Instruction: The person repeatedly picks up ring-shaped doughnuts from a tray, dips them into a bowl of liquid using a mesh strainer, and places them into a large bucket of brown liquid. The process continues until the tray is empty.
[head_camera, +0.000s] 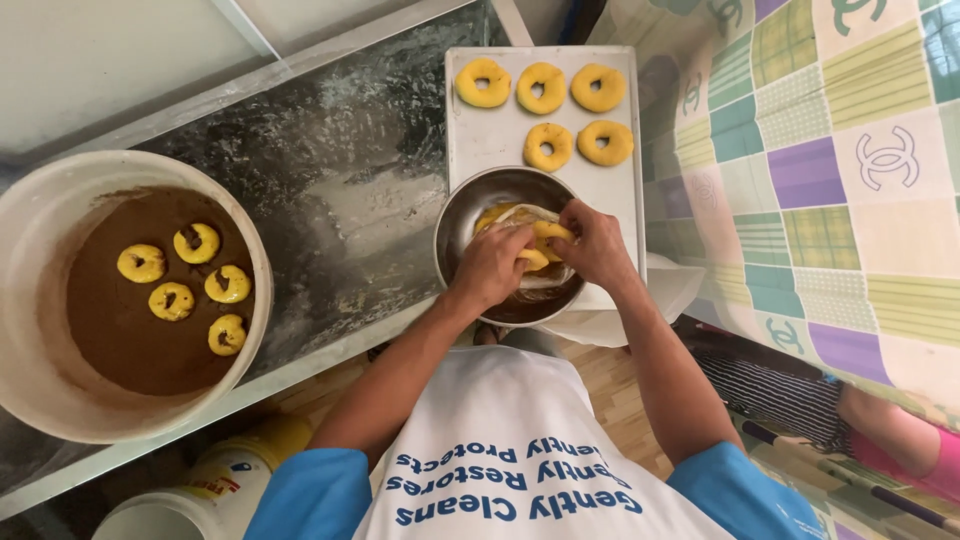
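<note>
Both the left hand (490, 265) and right hand (592, 245) pinch one yellow dough piece (545, 242) over the steel bowl (460, 215); shaping wants a light, even grip.

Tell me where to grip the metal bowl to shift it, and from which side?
Probably the near rim of the metal bowl, from the person's left: that edge is bare, while both hands and dough crowd the right, and the tray lies behind.

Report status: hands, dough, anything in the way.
Left hand and right hand both pinching yellow dough over steel bowl. Five rings on tray, five in tub. Nothing blocking.
</note>
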